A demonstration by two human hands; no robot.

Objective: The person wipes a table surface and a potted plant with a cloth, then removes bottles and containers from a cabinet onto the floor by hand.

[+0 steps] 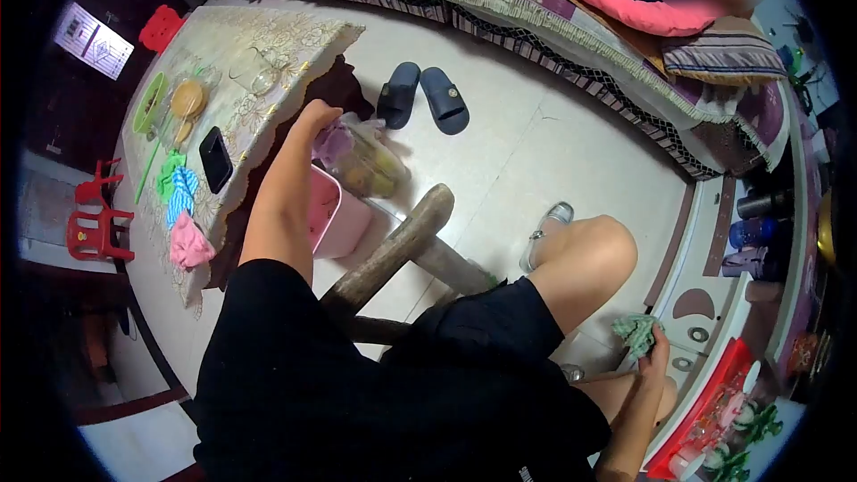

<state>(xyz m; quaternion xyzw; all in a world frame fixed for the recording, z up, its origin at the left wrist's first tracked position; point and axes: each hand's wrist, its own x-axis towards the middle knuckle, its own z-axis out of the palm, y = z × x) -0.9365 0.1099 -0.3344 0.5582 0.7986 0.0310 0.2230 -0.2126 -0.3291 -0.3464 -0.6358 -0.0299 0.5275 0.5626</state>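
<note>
My left hand (320, 114) is closed on the purple top of a see-through plastic bag (379, 165). Yellowish-green contents show through the bag, but I cannot make out what they are. It hangs beside a pink bin (344, 223), above the floor tiles. On the right, my right hand (657, 355) grips a crumpled green-and-white cloth (636, 334) near the white cabinet front. A wooden piece of furniture with a rounded arm (393, 245) stands between my left arm and my knee.
A table with a lace-patterned cloth (299, 31) stands left, bearing a phone (215, 160), a glass jug (261, 73) and small cloths (190, 241). Dark slippers (445, 100) lie on the floor. Another person sits on the covered couch (536, 27). A low cabinet (692, 303) runs along the right.
</note>
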